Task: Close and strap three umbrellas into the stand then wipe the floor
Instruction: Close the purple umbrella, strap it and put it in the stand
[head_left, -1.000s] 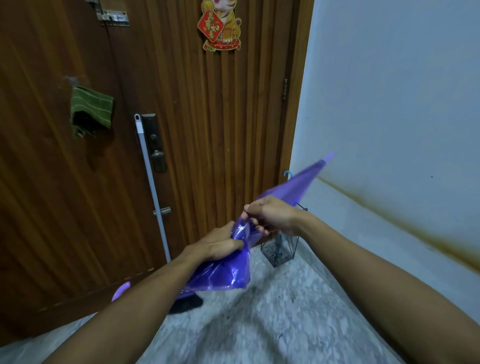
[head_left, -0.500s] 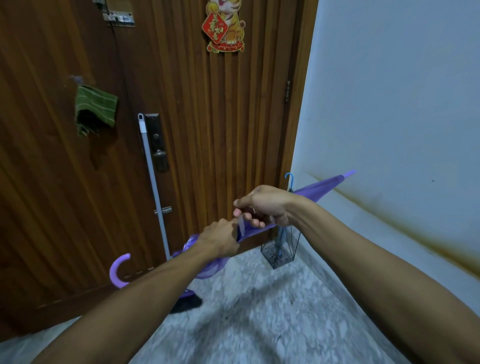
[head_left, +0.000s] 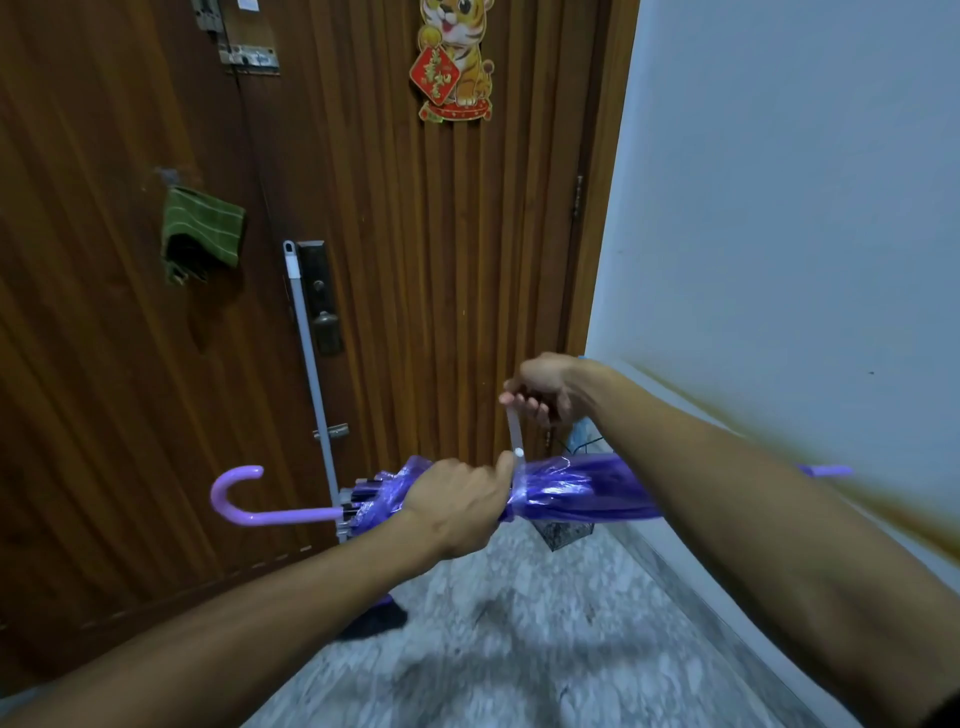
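Right hand (head_left: 548, 387): fingers pinch the free end of the pale strap (head_left: 515, 428), pulled up taut from the canopy. Left hand (head_left: 460, 501): fingers curled round the furled purple umbrella (head_left: 576, 488), thumb up beside the strap's snap. Umbrella held level across the view above the floor (head_left: 545, 649), hooked handle (head_left: 234, 496) pointing left. Wire stand (head_left: 563, 535) behind it in the corner, by the wooden door (head_left: 415, 260). Mop pole (head_left: 311, 374) leans on the door; green cloth (head_left: 202, 231) hangs left.
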